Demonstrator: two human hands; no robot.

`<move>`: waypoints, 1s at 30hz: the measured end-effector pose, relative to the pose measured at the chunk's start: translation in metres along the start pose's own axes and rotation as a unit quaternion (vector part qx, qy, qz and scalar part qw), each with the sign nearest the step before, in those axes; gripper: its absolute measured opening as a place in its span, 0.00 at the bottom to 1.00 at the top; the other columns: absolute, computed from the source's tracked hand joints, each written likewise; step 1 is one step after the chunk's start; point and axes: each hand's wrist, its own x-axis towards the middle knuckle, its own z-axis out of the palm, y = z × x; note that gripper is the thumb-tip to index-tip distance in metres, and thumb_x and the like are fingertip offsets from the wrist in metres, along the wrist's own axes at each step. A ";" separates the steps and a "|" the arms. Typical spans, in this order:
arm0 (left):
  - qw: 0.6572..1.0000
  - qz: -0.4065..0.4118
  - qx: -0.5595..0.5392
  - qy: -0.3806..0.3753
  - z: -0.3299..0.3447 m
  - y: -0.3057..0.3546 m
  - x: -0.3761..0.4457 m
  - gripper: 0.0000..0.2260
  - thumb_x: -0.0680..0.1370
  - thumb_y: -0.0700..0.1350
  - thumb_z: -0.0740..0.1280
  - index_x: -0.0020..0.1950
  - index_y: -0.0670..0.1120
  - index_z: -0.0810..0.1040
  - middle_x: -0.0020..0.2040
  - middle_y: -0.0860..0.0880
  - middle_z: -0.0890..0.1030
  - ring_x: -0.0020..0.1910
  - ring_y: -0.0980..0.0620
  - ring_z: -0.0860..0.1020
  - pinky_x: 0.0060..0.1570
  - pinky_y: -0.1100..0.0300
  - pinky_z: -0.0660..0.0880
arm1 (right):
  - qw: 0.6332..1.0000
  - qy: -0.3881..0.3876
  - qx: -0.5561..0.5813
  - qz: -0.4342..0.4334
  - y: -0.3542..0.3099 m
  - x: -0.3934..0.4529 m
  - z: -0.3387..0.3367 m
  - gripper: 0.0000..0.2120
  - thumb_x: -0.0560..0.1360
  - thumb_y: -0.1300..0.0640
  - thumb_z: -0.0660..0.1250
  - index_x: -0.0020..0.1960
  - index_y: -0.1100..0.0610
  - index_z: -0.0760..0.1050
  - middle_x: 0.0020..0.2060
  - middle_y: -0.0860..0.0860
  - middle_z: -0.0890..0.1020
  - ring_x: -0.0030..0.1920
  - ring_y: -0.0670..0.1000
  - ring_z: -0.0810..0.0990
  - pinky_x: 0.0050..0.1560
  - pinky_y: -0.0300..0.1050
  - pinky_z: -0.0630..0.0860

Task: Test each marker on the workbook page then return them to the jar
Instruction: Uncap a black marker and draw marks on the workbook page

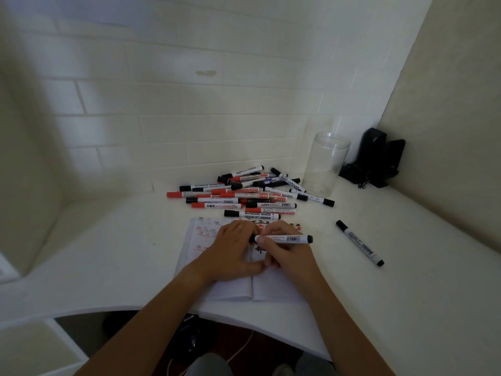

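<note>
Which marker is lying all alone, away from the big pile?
The black-capped marker right of the workbook. It lies alone on the desk, apart from the pile.

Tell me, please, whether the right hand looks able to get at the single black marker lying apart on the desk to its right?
Probably yes, once freed. The lone marker lies on bare desk with nothing between it and the right hand, but that hand is gripping another marker.

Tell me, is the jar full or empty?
Empty. The jar stands upright by the wall, and you can see straight through its clear sides. The markers lie in a pile on the desk beside it.
</note>
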 end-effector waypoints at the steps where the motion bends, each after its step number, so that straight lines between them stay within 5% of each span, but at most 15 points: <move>1: 1.000 0.006 -0.011 0.014 0.000 0.000 0.000 0.21 0.73 0.61 0.71 0.58 0.53 0.69 0.54 0.56 0.70 0.56 0.54 0.68 0.58 0.53 0.68 | 1.000 -0.002 0.011 0.002 -0.001 0.000 0.000 0.06 0.79 0.57 0.72 0.51 0.59 0.79 0.37 0.58 0.84 0.31 0.57 0.81 0.31 0.45 0.75; 6: 0.998 -0.004 -0.004 0.067 0.000 0.000 0.000 0.14 0.75 0.56 0.69 0.53 0.50 0.70 0.51 0.55 0.68 0.50 0.52 0.66 0.49 0.57 0.67 | 0.989 0.066 0.119 0.062 -0.002 -0.002 -0.002 0.15 0.85 0.56 0.58 0.52 0.57 0.84 0.43 0.59 0.86 0.33 0.57 0.80 0.33 0.44 0.75; 9: 0.996 -0.026 -0.035 0.078 -0.002 0.003 0.001 0.02 0.77 0.48 0.61 0.47 0.52 0.72 0.42 0.55 0.70 0.43 0.53 0.67 0.41 0.53 0.64 | 0.990 0.124 0.063 0.014 0.002 0.001 -0.010 0.07 0.82 0.62 0.64 0.52 0.60 0.81 0.33 0.59 0.79 0.30 0.52 0.75 0.31 0.42 0.71; 15: 0.993 -0.039 -0.073 0.085 -0.001 -0.004 0.002 0.08 0.82 0.46 0.62 0.59 0.48 0.79 0.50 0.53 0.77 0.50 0.57 0.73 0.51 0.63 0.70 | 0.978 0.207 -0.021 0.009 0.005 0.003 -0.015 0.04 0.76 0.51 0.74 0.47 0.50 0.82 0.43 0.47 0.85 0.45 0.48 0.84 0.48 0.45 0.80; 20: 0.988 -0.052 -0.088 0.116 -0.006 -0.004 0.001 0.09 0.81 0.41 0.66 0.60 0.49 0.80 0.49 0.52 0.77 0.49 0.57 0.76 0.50 0.62 0.73 | 0.950 0.236 -0.192 -0.066 0.015 0.004 -0.015 0.05 0.76 0.47 0.75 0.47 0.48 0.82 0.43 0.42 0.83 0.45 0.44 0.81 0.46 0.44 0.79; 24: 0.990 -0.030 -0.082 0.114 -0.007 -0.002 0.001 0.10 0.80 0.41 0.68 0.60 0.50 0.81 0.52 0.52 0.79 0.52 0.57 0.76 0.53 0.61 0.74 | 0.852 0.177 -0.467 -0.153 0.028 0.007 -0.009 0.11 0.80 0.44 0.62 0.47 0.47 0.79 0.44 0.42 0.80 0.47 0.46 0.76 0.59 0.51 0.69; 27: 0.990 -0.016 -0.104 0.096 -0.008 0.001 0.001 0.13 0.79 0.43 0.70 0.63 0.51 0.79 0.53 0.57 0.82 0.52 0.61 0.78 0.54 0.65 0.75 | 0.856 0.045 -0.495 -0.139 0.035 0.006 0.005 0.18 0.82 0.44 0.53 0.55 0.51 0.78 0.49 0.46 0.80 0.51 0.48 0.76 0.60 0.50 0.71; 30: 0.986 -0.042 -0.138 0.082 -0.010 0.001 -0.002 0.19 0.77 0.43 0.73 0.67 0.53 0.75 0.51 0.57 0.82 0.48 0.59 0.81 0.49 0.67 0.77 | 0.859 0.020 -0.490 -0.146 0.036 0.006 0.008 0.21 0.83 0.45 0.49 0.57 0.55 0.78 0.49 0.49 0.79 0.48 0.50 0.76 0.49 0.43 0.71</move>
